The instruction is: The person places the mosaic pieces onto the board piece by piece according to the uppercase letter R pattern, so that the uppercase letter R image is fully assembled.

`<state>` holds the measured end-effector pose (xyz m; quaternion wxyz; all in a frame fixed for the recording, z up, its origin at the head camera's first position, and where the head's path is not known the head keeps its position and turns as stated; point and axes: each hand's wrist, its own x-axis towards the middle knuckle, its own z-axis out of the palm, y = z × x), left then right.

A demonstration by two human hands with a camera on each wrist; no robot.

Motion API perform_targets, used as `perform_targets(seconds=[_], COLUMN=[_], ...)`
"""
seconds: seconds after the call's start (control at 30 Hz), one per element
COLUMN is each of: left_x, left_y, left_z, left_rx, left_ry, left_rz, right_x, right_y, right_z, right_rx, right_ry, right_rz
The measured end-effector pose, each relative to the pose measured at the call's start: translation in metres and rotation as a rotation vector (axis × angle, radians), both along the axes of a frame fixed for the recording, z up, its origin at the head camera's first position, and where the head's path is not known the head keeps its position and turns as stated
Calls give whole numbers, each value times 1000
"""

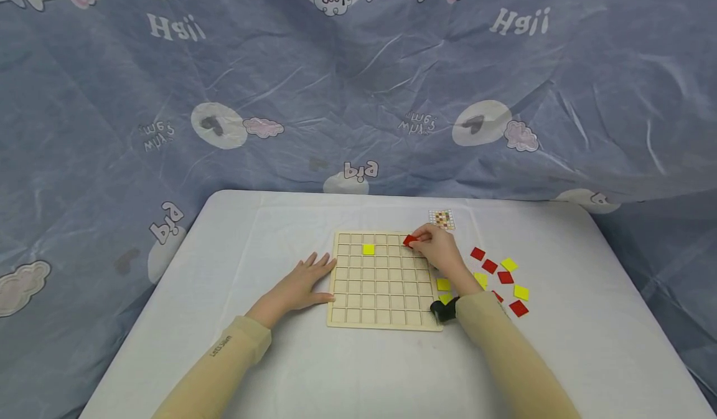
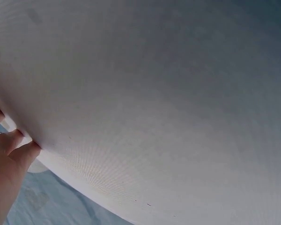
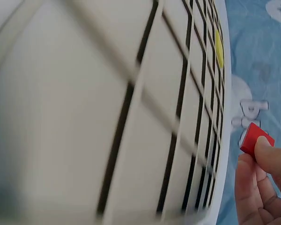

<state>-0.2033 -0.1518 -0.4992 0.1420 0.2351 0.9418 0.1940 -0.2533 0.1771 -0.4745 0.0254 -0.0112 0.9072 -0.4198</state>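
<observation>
A wooden grid board (image 1: pixel 381 288) lies on the white table, with one yellow square tile (image 1: pixel 368 249) in a cell of its upper part. My right hand (image 1: pixel 439 251) pinches a red square tile (image 1: pixel 410 241) between thumb and fingers over the board's upper right corner. In the right wrist view the red tile (image 3: pixel 256 139) is held at the fingertips, above the grid (image 3: pixel 150 117). My left hand (image 1: pixel 302 285) is spread flat with its fingertips and thumb at the board's left edge. Only a few of the left hand's fingers (image 2: pixel 25 152) show in the left wrist view.
Several loose red tiles (image 1: pixel 506 277) and yellow tiles (image 1: pixel 521 292) lie scattered right of the board, some partly behind the right forearm. A small printed pattern card (image 1: pixel 442 219) lies beyond the board's upper right corner. A patterned blue cloth (image 1: pixel 347 95) hangs behind the table.
</observation>
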Motion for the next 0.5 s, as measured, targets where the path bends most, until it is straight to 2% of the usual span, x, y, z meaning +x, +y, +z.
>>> perform_targets(seconds=[0.17, 0.5], left_x=[1, 1], left_y=[0, 0], left_z=[-1, 2], left_rx=[-4, 2], left_ry=[2, -2], left_rz=[-4, 0], right_x=[-2, -7], right_y=[-30, -56], right_z=[-6, -11], right_rx=[-15, 102], right_ry=[21, 46], right_rz=[66, 102])
